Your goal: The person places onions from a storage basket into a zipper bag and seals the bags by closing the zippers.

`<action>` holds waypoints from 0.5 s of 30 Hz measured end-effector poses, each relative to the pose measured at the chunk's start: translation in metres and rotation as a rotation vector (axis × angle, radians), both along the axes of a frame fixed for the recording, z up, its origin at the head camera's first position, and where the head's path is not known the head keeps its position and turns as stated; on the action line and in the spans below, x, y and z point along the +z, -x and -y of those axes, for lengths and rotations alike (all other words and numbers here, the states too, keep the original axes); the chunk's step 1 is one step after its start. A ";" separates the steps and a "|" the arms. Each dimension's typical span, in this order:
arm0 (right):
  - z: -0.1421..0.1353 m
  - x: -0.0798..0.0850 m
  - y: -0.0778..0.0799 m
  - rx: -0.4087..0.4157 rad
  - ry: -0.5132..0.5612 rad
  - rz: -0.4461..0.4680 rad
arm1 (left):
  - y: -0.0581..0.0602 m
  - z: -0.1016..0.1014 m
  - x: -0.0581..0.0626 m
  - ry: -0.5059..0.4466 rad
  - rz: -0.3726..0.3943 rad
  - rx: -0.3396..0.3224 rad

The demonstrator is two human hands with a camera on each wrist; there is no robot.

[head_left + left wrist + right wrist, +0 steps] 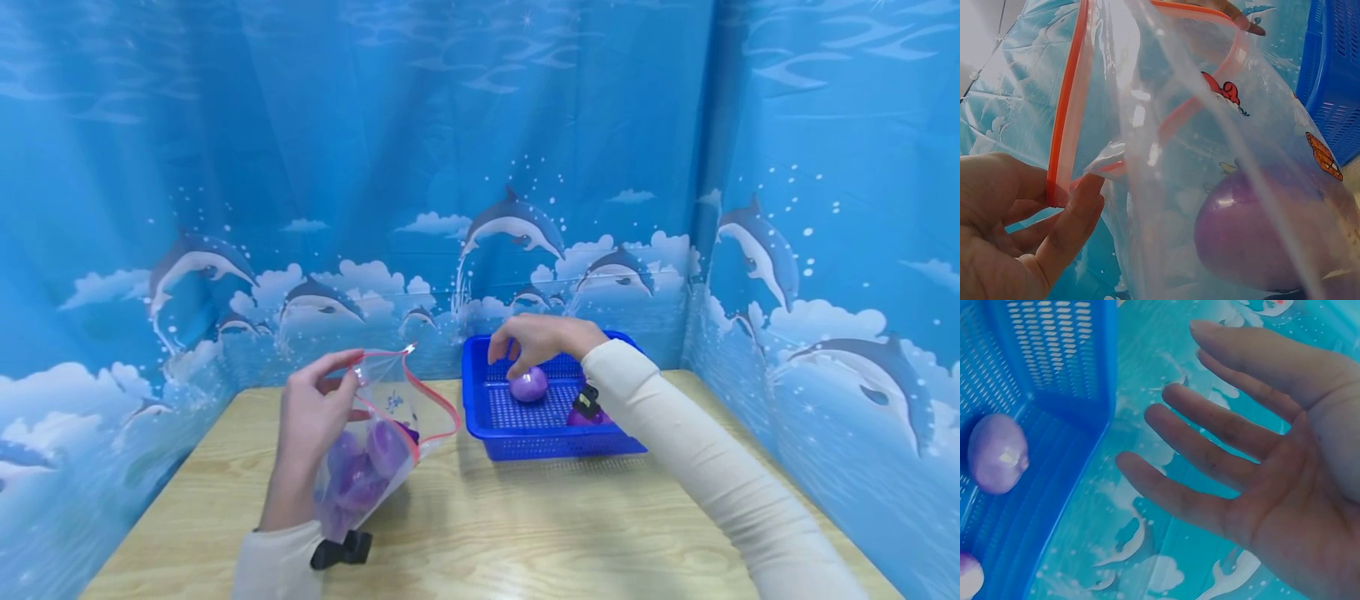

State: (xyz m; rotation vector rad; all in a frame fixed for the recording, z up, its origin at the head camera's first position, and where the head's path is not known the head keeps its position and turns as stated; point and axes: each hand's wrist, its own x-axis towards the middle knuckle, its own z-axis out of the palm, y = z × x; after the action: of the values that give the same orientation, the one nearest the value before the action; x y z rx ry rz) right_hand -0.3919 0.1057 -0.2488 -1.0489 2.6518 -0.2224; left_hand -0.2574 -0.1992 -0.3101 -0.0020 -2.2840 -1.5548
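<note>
The left grip pinches the rim of the bag; several purple balls already lie inside, below that grip. The right grip is released above the basket, where two remain: one ball beneath its fingers, another ball toward its wrist.

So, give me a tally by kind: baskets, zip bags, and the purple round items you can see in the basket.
Blue basket: 1
Clear zip bag: 1
Purple round items visible in the basket: 2
Total: 4
The bagged purple items overlap too much to count, so they're left out.
</note>
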 end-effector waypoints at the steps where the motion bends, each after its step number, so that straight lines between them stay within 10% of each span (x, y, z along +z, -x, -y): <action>1: -0.002 -0.001 0.001 -0.014 -0.009 0.015 | 0.000 0.000 0.000 0.003 0.003 0.001; 15: -0.060 -0.031 0.026 -0.207 -0.113 0.306 | 0.001 0.001 0.000 0.008 0.020 0.000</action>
State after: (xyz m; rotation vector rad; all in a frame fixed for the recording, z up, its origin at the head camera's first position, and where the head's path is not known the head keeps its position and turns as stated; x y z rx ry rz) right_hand -0.4180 0.1657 -0.2801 -0.6469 2.4579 -0.2493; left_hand -0.2581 -0.2004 -0.3100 0.0115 -2.3051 -1.5520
